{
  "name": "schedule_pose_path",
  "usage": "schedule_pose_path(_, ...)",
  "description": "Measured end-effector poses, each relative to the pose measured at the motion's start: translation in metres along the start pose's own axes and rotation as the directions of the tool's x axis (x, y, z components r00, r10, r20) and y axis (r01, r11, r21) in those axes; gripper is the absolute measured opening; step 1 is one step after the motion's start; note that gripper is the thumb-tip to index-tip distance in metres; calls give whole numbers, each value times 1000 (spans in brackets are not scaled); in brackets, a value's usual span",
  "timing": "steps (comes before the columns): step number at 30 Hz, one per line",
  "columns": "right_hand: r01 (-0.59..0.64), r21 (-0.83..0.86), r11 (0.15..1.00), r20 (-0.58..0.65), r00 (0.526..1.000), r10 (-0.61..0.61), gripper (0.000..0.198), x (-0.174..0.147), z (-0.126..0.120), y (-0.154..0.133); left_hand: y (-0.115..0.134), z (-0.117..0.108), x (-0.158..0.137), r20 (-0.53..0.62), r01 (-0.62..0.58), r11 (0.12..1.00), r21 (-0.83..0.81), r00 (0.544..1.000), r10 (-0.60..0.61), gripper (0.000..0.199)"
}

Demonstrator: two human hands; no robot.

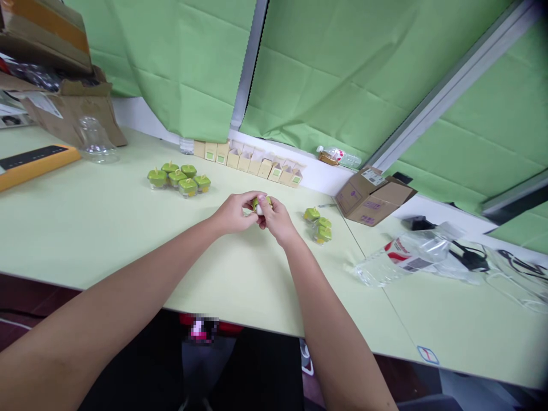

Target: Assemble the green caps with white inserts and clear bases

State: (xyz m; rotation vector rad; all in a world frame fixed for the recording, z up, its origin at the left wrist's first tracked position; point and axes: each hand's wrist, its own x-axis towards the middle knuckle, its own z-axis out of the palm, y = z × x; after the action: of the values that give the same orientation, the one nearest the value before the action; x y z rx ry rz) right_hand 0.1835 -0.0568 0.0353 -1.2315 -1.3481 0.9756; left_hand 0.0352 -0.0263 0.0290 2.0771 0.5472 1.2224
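both hands meet over the counter [107, 228]; left hand [233, 213] and right hand [276, 220] pinch one green jar [261, 203] between fingertips; best to keep it low and steady, clear of the jars [319, 224] beside.

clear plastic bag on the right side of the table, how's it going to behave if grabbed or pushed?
The clear plastic bag lies crumpled and partly flattened on the table, so it is probably floppy and would sag if lifted by one corner. Its thin, glossy film suggests it is light and likely to slide or crumple when pushed, not roll. What it contains cannot be made out.
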Motion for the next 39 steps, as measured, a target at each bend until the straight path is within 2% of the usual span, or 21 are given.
schedule_pose_path(5, 50, -82, 995, -3, 999, -50, 52, -2, 0, 0, 5, 0, -2, 20, 25, 1000, 1, 999, -25, 55)
schedule_pose_path(11, 43, -49, 998, 21, 999, -42, 50, -4, -1, -2, 9, -2, -2, 23, 41, 996, 76, 999, -43, 53)
schedule_pose_path(18, -79, -8, 997, 36, 996, 79, 43, -6, -4, -8, 9, -7, -2, 75, 7, 978, 209, 997, -24, 52)
schedule_pose_path(21, -92, -14, 996, 54, 994, 93, 42, -7, -6, -10, 8, -8, -2, 82, -15, 971, 239, 997, -5, 54)
schedule_pose_path(28, -70, -98, 993, 14, 997, 72, 34, -7, -7, -11, 8, -10, -4, 134, -19, 982, 188, 991, -7, 66)
schedule_pose_path(31, -55, -132, 990, 17, 998, 57, 31, -7, -6, -10, 9, -9, -5, 165, -68, 978, 200, 986, 35, 72)
schedule_pose_path(36, -18, -156, 988, 22, 1000, 22, 32, -9, -4, -10, 6, -6, -2, 165, -151, 951, 271, 980, 109, 59)
schedule_pose_path(39, -8, -131, 991, 6, 1000, 9, 38, -10, -7, -15, 0, -9, 2, 114, -172, 945, 277, 983, 145, 49)
